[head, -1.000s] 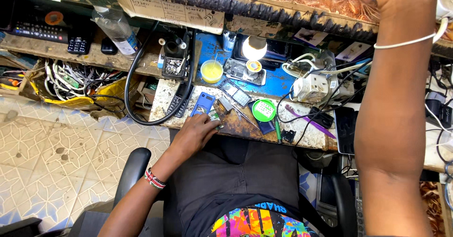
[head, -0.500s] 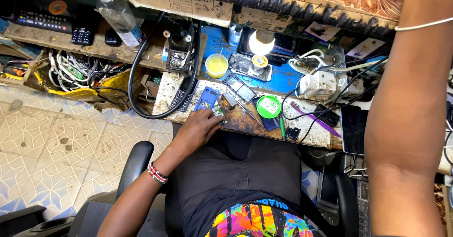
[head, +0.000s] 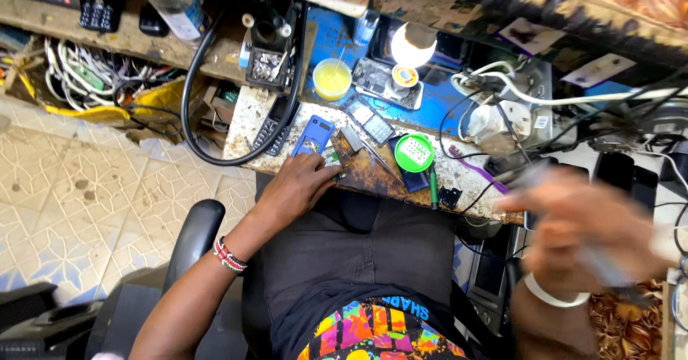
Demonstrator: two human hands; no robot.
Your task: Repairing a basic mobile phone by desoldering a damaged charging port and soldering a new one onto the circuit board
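Left grip (head: 299,184) rests at the workbench (head: 373,177) edge, beside a blue phone (head: 313,136).

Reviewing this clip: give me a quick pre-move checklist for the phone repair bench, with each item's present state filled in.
1. Left hand steadies the work: ok, its fingertips rest on the small circuit board at the bench edge.
2. Blue phone within reach: ok, it lies flat just beyond the left hand.
3. Right hand in position: not ok, it is off to the side, blurred, away from the board.
4. What the right hand holds: cannot tell, motion blur hides it.
5. Work lit: ok, the lamp bulb glows above the blue mat.
6. Green round tub clear of the board: ok, it sits apart to the side.
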